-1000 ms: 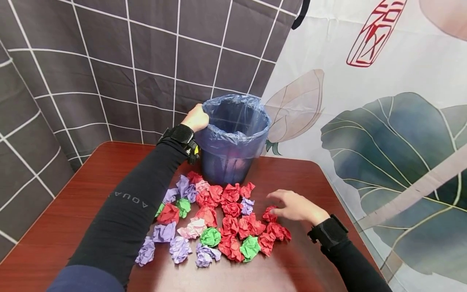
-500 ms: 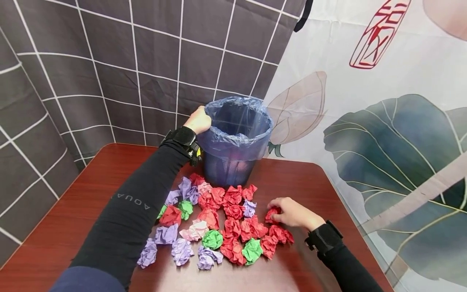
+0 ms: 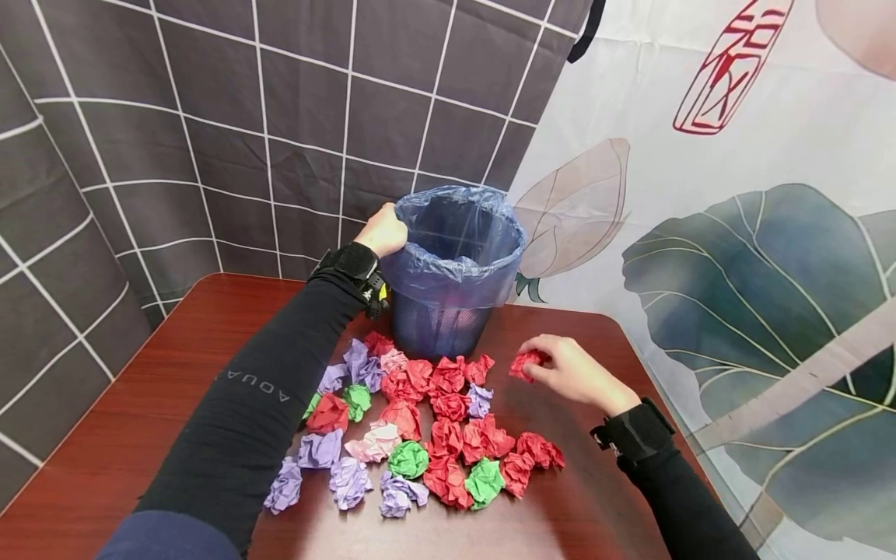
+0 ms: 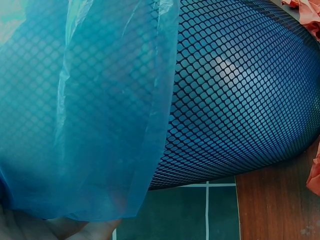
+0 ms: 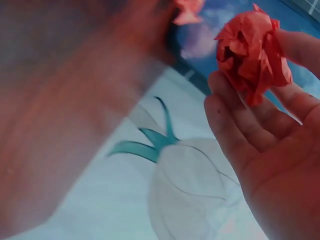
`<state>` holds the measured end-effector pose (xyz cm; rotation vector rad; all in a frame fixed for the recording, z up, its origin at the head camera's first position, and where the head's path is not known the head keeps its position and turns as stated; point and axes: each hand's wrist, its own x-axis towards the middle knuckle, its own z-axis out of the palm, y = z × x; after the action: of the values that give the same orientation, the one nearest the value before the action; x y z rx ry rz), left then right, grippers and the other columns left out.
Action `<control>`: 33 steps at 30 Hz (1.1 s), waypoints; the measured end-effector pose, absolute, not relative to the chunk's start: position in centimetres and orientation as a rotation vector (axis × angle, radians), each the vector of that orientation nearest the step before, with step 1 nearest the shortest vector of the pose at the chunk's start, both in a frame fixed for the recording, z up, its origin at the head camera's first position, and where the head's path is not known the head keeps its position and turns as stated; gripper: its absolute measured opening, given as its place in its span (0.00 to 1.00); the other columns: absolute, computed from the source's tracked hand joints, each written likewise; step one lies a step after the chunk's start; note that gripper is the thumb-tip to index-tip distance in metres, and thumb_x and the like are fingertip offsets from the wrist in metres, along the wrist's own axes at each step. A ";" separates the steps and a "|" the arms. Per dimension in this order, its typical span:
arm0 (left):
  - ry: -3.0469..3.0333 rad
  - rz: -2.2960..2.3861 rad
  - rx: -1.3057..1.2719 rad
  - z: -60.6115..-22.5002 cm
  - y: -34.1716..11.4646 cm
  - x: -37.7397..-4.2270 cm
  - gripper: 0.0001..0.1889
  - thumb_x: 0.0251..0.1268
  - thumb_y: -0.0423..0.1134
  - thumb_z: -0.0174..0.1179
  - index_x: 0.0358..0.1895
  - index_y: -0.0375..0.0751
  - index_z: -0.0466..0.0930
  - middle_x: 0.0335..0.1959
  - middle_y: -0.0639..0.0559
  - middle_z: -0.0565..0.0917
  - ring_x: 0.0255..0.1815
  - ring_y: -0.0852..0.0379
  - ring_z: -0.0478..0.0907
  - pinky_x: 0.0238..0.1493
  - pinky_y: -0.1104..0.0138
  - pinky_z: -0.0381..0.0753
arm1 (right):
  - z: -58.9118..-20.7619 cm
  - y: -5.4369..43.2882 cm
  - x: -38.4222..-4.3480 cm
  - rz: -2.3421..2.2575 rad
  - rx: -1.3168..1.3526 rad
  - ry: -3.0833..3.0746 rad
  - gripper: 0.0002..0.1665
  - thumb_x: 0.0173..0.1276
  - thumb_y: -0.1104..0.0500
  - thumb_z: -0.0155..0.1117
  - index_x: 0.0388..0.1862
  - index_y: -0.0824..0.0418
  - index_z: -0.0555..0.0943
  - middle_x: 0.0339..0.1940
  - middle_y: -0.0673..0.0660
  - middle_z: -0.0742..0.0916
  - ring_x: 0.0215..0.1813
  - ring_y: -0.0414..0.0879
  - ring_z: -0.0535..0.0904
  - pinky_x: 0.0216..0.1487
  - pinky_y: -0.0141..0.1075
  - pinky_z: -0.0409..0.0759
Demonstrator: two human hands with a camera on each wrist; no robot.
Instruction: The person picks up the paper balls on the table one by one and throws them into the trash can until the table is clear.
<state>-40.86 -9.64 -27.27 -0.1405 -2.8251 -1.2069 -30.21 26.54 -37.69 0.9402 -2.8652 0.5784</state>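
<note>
Right fingers [image 5: 225,125] pinching red paper ball [image 5: 252,55], left fingers [image 4: 97,231] seemingly gripping bin rim [image 3: 458,269]

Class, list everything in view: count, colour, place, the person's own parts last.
Table: one, reddish brown, foreground
Bin: one, blue-tinted mesh, table's far side
Liner: one, translucent blue, over bin's rim
Held paper ball: one, red, in right hand
Other paper balls: over ten red, at least seven purple, four green, two pink; clustered before the bin
Gridded cloth: one, dark grey, left and back
Printed cloth: one, mostly white, right
Strap: one, black, top edge
Wrist gear: two sets, black, wrists
Sleeves: two, mostly black, arms
Left hand: one, bare, bin's rim
Right hand: one, bare, over table
</note>
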 end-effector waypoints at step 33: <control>-2.814 -1.206 -0.124 -27.6 -9.6 -41.3 0.31 0.69 0.35 0.38 0.74 0.26 0.57 0.73 0.33 0.68 0.73 0.38 0.67 0.72 0.53 0.67 | -25.6 19.2 -35.6 0.567 0.806 -2.431 0.27 0.70 0.53 0.68 0.65 0.60 0.78 0.59 0.61 0.84 0.59 0.54 0.79 0.59 0.49 0.75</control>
<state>-41.30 -9.62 -27.57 -0.1242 -2.8135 -1.2056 -35.63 19.22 -25.59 0.8055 -2.4313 0.5666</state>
